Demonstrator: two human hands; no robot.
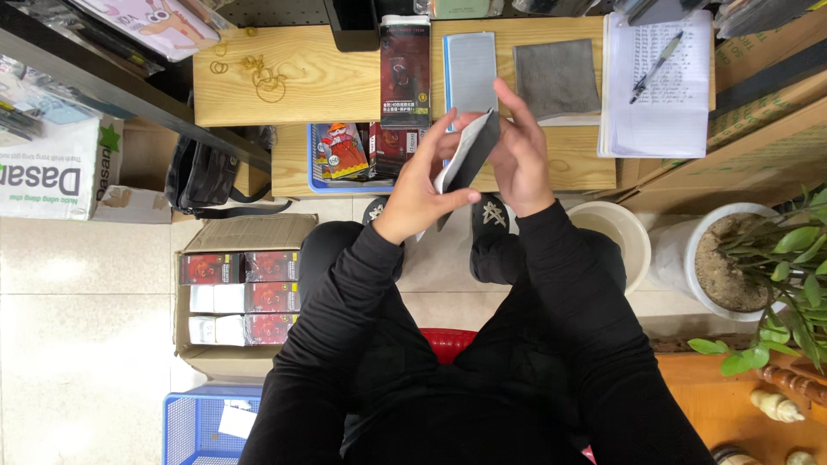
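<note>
My left hand (419, 191) and my right hand (519, 155) hold between them a flat dark sleeve with a white inner card (469, 155), tilted upright above my lap. The left thumb and fingers pinch its lower edge. My right fingers rest against its right face, index finger raised. On the low wooden table (345, 82) just beyond lie a tall dark red-printed box (405, 73), a pale grey-blue flat sheet (470, 71) and a dark grey cloth (556, 77).
A blue tray of colourful packets (345, 153) sits under the table edge. A cardboard box of red and white packs (241, 293) stands at my left, a blue basket (202, 426) below it. Paper stack with pen (659, 82), white bucket (616, 228) and potted plant (741, 258) stand right.
</note>
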